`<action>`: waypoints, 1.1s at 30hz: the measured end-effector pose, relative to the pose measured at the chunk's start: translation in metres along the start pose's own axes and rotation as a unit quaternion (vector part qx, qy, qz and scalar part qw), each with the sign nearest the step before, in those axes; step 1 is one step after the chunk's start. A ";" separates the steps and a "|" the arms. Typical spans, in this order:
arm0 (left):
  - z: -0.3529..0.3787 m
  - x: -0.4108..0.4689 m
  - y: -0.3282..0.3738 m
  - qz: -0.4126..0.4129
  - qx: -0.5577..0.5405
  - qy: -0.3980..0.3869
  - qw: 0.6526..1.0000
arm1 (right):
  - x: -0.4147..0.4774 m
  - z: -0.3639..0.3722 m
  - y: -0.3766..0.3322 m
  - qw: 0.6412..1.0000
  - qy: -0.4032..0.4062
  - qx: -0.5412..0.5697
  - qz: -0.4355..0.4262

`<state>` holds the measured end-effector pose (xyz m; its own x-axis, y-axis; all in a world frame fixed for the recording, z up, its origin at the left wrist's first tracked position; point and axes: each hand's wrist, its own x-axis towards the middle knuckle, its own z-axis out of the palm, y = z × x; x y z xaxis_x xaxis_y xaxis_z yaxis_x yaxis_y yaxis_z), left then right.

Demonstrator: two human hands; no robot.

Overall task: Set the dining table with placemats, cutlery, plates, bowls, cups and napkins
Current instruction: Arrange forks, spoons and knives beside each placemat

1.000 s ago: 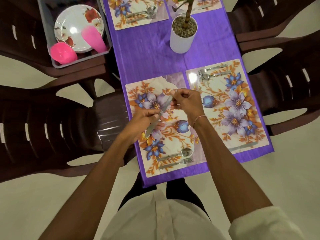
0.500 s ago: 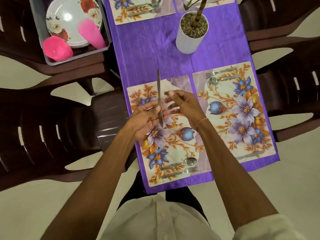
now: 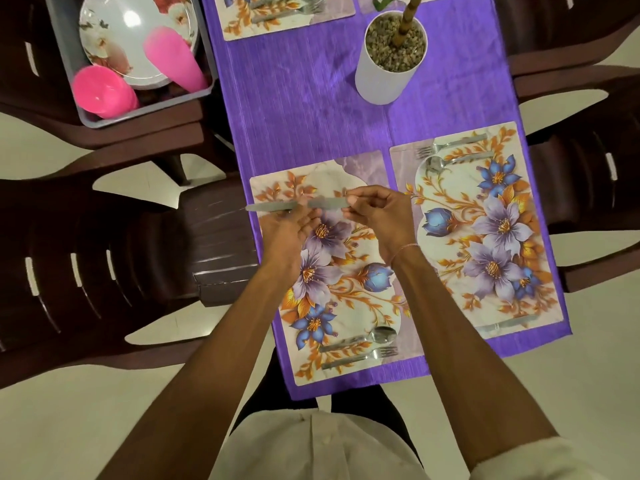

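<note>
Steel knife [image 3: 298,204] lies level over the near-left placemat's [image 3: 349,299] far edge, pinched between left hand [image 3: 289,233] and right hand [image 3: 381,216], spoon [image 3: 360,337] and fork [image 3: 360,356] near, potted plant [image 3: 391,60] far

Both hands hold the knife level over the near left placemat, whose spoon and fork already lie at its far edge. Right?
Not quite. In the head view the spoon and fork lie at the placemat's near edge, by the person. Both hands do hold the knife level.
</note>
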<state>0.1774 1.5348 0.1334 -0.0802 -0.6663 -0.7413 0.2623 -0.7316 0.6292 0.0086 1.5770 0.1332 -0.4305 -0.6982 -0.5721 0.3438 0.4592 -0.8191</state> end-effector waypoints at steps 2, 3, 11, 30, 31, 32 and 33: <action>-0.001 0.011 0.003 0.009 -0.043 0.048 0.998 | 0.018 -0.007 0.001 0.999 0.024 -0.023 -0.002; -0.004 0.020 0.004 0.009 -0.048 0.074 0.996 | 0.029 -0.009 0.001 0.999 0.032 -0.038 -0.003; -0.018 0.081 0.001 0.099 0.167 0.139 0.971 | 0.102 -0.006 0.007 0.985 0.144 -0.090 0.005; -0.026 0.106 0.005 0.305 0.458 0.173 0.817 | 0.102 0.015 0.033 0.940 0.255 -0.207 -0.094; -0.026 0.107 0.005 0.310 0.458 0.171 0.816 | 0.101 0.016 0.033 0.939 0.256 -0.208 -0.097; -0.026 0.107 0.005 0.314 0.456 0.170 0.816 | 0.101 0.016 0.033 0.938 0.255 -0.212 -0.097; -0.026 0.106 0.005 0.315 0.454 0.168 0.816 | 0.101 0.016 0.033 0.937 0.254 -0.217 -0.098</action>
<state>0.1953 1.4640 0.0515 0.1045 -0.9861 -0.1289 -0.6830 -0.1654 0.7114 -0.0103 1.5126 0.0489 -0.8292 -0.4921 -0.2651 -0.1084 0.6068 -0.7874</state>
